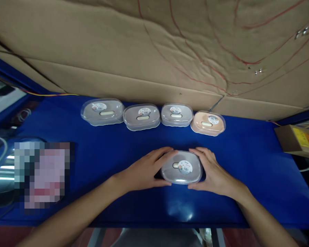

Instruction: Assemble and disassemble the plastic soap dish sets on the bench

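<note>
An oval lidded plastic container (170, 173), grey with a clear lid and a round white label, sits low over the blue tabletop between my two hands. My left hand (149, 168) grips its left end, fingers along the far edge and thumb at the near edge. At the right end, my right hand (211, 169) holds it the same way. Behind it stands a row of similar containers: a grey one (90, 115) at far left, another grey one (130, 118), a third grey one (185, 118), and a peach-coloured one (198, 125) at the right.
A cardboard wall (92, 58) with red wires rises behind the blue table (105, 147). A small cardboard box (287, 137) stands at the right edge. At left are a shiny metallic object (5, 171) and a pixelated patch. A grey seat (157, 237) shows below the front edge.
</note>
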`<control>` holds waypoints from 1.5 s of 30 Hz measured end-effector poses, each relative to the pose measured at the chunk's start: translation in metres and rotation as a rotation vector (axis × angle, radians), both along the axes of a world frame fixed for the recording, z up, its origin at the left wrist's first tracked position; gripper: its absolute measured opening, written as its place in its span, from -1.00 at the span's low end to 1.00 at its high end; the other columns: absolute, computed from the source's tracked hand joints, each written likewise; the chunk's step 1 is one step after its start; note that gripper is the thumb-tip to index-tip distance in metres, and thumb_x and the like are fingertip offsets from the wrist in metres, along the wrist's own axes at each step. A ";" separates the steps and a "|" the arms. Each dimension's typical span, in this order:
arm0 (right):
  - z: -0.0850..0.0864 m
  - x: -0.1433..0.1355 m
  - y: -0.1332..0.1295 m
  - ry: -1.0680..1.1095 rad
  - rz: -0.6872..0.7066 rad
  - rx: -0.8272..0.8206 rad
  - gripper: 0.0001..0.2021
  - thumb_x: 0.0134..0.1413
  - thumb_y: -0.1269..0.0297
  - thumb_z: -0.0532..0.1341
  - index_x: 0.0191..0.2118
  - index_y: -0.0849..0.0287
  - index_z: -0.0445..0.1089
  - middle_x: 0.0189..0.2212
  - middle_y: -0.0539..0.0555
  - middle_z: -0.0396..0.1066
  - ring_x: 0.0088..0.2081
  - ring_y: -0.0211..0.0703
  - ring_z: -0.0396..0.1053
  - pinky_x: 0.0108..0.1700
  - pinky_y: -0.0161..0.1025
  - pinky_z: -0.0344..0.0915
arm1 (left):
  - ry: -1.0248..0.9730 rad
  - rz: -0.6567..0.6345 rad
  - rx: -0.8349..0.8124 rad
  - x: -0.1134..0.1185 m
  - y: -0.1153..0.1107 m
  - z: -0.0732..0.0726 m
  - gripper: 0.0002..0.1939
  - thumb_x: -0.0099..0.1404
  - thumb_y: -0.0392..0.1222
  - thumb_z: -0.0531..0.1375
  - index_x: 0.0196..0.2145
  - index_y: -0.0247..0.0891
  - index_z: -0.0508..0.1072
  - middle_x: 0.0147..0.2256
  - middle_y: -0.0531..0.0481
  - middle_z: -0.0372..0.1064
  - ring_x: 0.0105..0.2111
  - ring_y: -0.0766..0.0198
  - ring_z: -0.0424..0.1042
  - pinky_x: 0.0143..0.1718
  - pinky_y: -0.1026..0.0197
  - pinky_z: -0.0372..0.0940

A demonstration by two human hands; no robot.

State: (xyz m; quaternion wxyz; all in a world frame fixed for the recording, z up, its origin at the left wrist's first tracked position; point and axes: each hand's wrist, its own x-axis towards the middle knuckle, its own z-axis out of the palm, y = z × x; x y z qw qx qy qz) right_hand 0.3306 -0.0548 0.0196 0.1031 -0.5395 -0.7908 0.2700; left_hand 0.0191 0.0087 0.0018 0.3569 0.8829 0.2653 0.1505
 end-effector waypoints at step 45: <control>-0.002 0.198 -0.031 -0.148 -0.548 0.088 -0.20 0.23 -0.07 0.37 0.46 0.08 0.14 0.25 0.42 0.36 0.31 0.39 0.36 0.33 0.18 0.28 | 0.399 0.599 0.498 -0.134 0.081 0.070 -0.20 0.52 0.06 0.25 0.50 -0.35 0.06 0.41 -0.40 0.18 0.41 -0.26 0.21 0.40 -0.29 0.14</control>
